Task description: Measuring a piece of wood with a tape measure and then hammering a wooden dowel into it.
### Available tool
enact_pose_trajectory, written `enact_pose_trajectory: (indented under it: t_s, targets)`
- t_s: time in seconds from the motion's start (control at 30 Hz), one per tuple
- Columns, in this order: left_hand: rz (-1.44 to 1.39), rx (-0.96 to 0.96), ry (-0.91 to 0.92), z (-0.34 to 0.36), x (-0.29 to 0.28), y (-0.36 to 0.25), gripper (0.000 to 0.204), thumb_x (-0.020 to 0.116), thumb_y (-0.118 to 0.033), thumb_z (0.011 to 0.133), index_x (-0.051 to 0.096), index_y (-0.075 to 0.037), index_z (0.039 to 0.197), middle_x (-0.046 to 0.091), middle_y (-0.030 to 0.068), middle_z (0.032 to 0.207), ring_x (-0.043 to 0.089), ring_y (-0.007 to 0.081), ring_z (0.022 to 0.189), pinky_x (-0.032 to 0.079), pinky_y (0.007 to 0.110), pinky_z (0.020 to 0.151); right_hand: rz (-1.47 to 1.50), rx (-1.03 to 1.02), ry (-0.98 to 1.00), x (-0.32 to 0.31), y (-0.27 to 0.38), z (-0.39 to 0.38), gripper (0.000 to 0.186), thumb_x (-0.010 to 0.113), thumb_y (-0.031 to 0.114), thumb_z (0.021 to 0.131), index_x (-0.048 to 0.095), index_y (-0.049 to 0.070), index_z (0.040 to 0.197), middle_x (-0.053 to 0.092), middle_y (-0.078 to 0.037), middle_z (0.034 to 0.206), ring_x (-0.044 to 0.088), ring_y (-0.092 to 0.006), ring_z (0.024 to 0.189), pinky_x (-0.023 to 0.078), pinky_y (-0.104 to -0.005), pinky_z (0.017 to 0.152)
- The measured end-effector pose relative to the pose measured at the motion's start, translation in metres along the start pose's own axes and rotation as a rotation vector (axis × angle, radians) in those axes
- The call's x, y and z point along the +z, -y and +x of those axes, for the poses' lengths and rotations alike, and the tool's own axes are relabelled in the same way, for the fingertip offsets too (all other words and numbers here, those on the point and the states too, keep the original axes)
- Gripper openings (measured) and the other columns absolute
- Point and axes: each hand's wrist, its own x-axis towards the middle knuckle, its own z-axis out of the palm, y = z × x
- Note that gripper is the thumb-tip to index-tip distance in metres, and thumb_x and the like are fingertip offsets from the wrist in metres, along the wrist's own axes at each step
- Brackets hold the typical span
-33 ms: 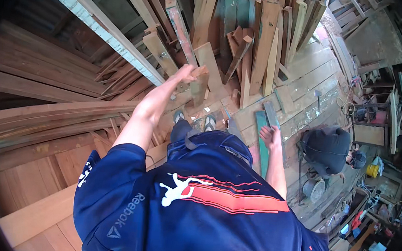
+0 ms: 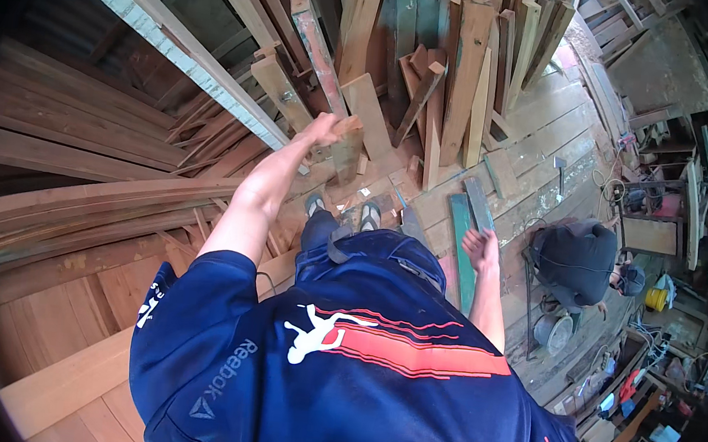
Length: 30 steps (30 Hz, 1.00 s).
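With my left arm stretched forward, my left hand [image 2: 324, 129] is closed on the upper end of a short, thick wooden board [image 2: 346, 154] that stands upright on the floor. Its fingers are partly hidden behind the wrist and the board's end. My right hand [image 2: 480, 248] hangs in the air to the right, holding nothing, its fingers loosely bent and apart. Below it a green board [image 2: 463, 231] and a grey board [image 2: 477, 203] lie on the floor; no contact with them is visible.
Several upright planks [image 2: 467, 78] lean ahead of me. A white-edged beam [image 2: 175, 42] slants at the left, above stacked curved timbers [image 2: 100, 205]. At the right a person [image 2: 576, 264] bends over near a bucket [image 2: 553, 332]. Tools and cables [image 2: 658, 335] clutter the far right.
My left hand and the board's top have shifted slightly left. The right hand has dropped a little, and its fingers are more bent.
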Motion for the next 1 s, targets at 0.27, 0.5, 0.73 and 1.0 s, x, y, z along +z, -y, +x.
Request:
enact_pose_trajectory:
  t_s: [0.27,0.5,0.73,1.0]
  targets:
    - [-0.009,-0.572,-0.323,-0.019,-0.019,0.046,0.046,0.071,-0.021,0.066,0.062,0.0,0.106,0.065,0.0241,0.099,0.062,0.0364,0.1,0.049,0.041,0.087,0.23,0.027,-0.296,-0.079,-0.058,-0.027,0.057,0.05,0.038,0.083,0.047,-0.003,0.122,0.051,-0.016,0.124,0.049,-0.0303,0.112,0.037,-0.0429,0.099]
    - [-0.183,-0.953,-0.669,-0.027,-0.014,0.08,0.039,0.069,-0.025,0.066,0.065,-0.002,0.097,0.066,0.0211,0.097,0.063,0.0344,0.098,0.051,0.039,0.084,0.226,0.014,-0.202,-0.042,-0.051,-0.028,0.042,0.055,0.034,0.081,0.057,0.0,0.105,0.06,-0.01,0.097,0.056,-0.0251,0.088,0.045,-0.0407,0.084]
    - [-0.27,-1.448,-0.799,-0.005,0.011,0.067,0.034,0.068,-0.027,0.073,0.064,-0.008,0.101,0.066,0.017,0.104,0.065,0.0289,0.099,0.053,0.039,0.082,0.134,-0.029,-0.126,-0.015,-0.038,-0.041,0.036,0.053,0.032,0.084,0.057,0.0,0.102,0.061,-0.012,0.092,0.057,-0.0269,0.08,0.048,-0.0409,0.075]
    - [-0.181,-1.015,-0.681,0.003,0.025,0.077,0.088,0.07,-0.017,0.064,0.029,-0.017,0.142,0.055,0.0222,0.122,0.057,0.0358,0.109,0.045,0.042,0.095,0.108,-0.004,-0.164,-0.026,-0.051,-0.046,0.037,0.052,0.032,0.085,0.058,0.001,0.103,0.061,-0.011,0.093,0.057,-0.0276,0.083,0.047,-0.0418,0.078]
